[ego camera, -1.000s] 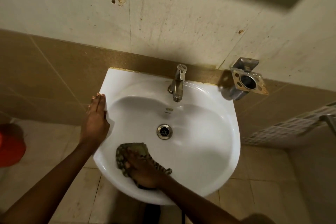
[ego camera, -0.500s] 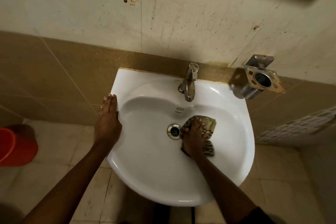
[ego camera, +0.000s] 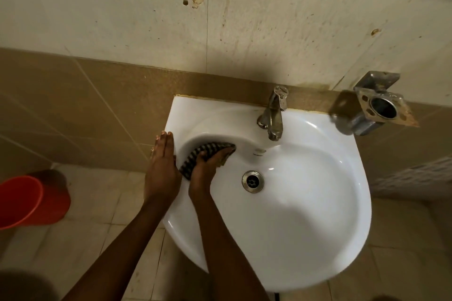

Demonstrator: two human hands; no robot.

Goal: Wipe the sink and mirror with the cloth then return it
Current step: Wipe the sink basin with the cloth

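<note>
**A:** Where are we holding the cloth (ego camera: 210, 148)?

**B:** We are pressing it against the upper left wall of the sink (ego camera: 342, 254) bowl, just under the rim, with our right hand (ego camera: 206, 166). The fingers are curling over the bunched striped fabric and gripping it.

**A:** And our left hand (ego camera: 161, 171)?

**B:** It is lying flat on the left rim, fingers straight and together, grasping nothing. It seems to be only bracing us.

**A:** What are we risking from here?

**B:** The basin is looking glossy and may be wet. If we are leaning hard on that flat palm, it could be sliding off the edge. The cloth is also trailing out past the heel of our right hand. A loose end could be dragging toward the drain (ego camera: 253, 181) and snagging there as we sweep.

**A:** And the tap (ego camera: 274, 115)?

**B:** It is standing near the cloth, just to its right. Sweeping fast along the back wall, we could be knocking our knuckles on it or catching its lever.

**A:** Anything beyond the basin?

**B:** The metal holder (ego camera: 381, 110) is jutting from the wall above the right rim, and its corners are looking rough. A wide stroke there could be scraping us. We are not seeing the mirror at all, so we are judging that part undone and easy to forget.
</note>
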